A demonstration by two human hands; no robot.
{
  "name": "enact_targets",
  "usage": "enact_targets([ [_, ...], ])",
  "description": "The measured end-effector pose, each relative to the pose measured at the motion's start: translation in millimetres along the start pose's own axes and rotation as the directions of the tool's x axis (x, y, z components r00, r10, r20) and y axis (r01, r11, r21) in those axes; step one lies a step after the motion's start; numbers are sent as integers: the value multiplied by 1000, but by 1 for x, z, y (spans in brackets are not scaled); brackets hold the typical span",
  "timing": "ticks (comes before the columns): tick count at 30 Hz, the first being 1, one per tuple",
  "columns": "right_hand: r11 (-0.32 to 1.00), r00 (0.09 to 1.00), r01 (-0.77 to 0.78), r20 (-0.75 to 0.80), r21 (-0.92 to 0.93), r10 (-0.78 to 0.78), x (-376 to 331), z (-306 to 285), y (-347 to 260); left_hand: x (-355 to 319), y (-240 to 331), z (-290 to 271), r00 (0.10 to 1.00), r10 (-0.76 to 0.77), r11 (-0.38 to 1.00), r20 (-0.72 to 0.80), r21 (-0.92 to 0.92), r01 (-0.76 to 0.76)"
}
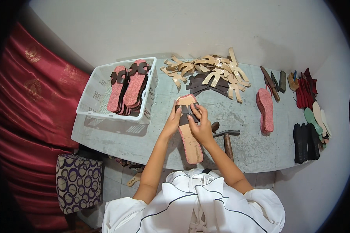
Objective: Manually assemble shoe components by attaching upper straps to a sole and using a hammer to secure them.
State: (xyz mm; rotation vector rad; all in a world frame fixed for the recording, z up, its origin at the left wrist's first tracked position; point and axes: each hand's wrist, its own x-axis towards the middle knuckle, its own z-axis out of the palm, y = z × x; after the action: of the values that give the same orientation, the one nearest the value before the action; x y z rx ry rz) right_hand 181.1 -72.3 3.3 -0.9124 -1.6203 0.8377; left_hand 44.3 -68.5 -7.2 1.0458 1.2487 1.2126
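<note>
In front of me at the table's middle is a sandal insole (191, 149), tan face up with a pink edge. A dark brown strap piece (187, 119) lies across its upper half. My left hand (171, 122) grips the left side, its thumb on the strap. My right hand (202, 126) closes on the right side, thumb and fingers pressing the strap against the insole. The fingertips under the insole are hidden. Just right of my right hand lies a hammer (228, 145) with a dark metal head.
A white basket (90, 112) of pink insoles with dark straps stands at left. Beige strap pieces (216, 64) and dark straps (208, 86) are heaped at the back. Pink insoles (265, 110), hand tools (274, 83) and black soles (306, 141) lie to the right.
</note>
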Motion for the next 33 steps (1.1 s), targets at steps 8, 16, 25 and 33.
enact_targets([
  [8, 992, 997, 73, 32, 105, -77, -11, -3, 15, -13, -13, 22, 955, 228, 967, -189, -68, -244],
  [16, 976, 985, 173, -44, 128, -169, -13, -22, 0, -26, 22, 52, 869, 433, 901, -239, 107, -420],
  [25, 981, 979, 183, -99, 65, -176, -6, -70, -13, -4, 47, 65, 887, 386, 915, 254, 14, -403],
  [33, 986, 949, 122, -276, -111, -149, -19, -125, -3, 25, 65, 118, 723, 207, 964, 659, -13, -265],
])
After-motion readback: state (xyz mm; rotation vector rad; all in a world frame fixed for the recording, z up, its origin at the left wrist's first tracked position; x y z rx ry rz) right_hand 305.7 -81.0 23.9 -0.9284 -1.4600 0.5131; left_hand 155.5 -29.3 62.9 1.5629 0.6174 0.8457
